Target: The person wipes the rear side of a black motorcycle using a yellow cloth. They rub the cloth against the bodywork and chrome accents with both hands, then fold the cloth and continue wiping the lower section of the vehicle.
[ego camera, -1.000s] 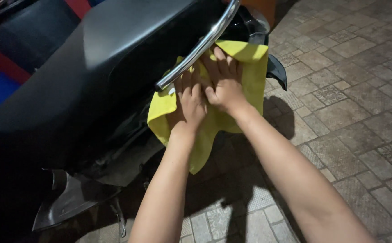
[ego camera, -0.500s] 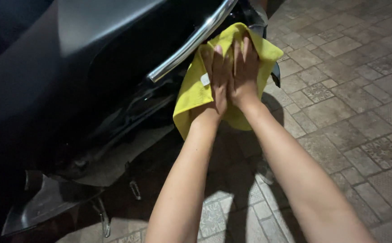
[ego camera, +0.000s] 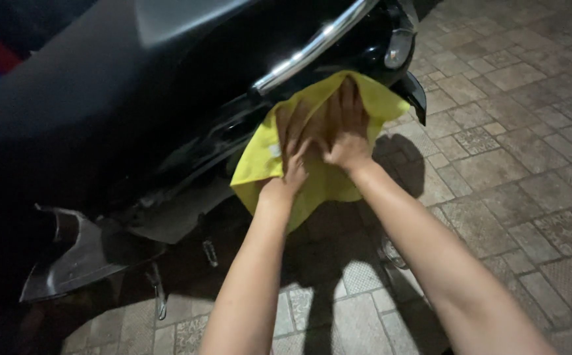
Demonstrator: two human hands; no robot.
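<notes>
Both your hands lie flat on the yellow cloth [ego camera: 312,158], pressing it against the black side panel [ego camera: 187,131] of the motorbike, just below the chrome grab rail [ego camera: 312,46] and just short of the tail light [ego camera: 398,49]. Your left hand [ego camera: 292,148] sits lower on the cloth with its fingers spread and pointing up toward the rail; your right hand [ego camera: 345,128] partly overlaps it, fingers extended and reaching almost to the rail's underside. Neither hand is clenched around anything: the palms and fingers simply pin the cloth to the bodywork, and the cloth's lower corner hangs free beneath the rail, above the paved floor [ego camera: 509,151]. To wipe well here, keep the palms flat so the pressure spreads evenly, and let the fingertips work the cloth into the dark gap directly under the rail, where dirt likely collects and where the light is poor. Follow the curve of the panel rather than scrubbing across it. Mind the loose lower corner: gathering it under your left palm would likely stop it dragging toward the footrest and stand parts [ego camera: 158,289] well below the rail. Near the tail light, ease the pressure, since the lens edge and the black mudguard tip [ego camera: 416,98] beside it may catch the fabric.
</notes>
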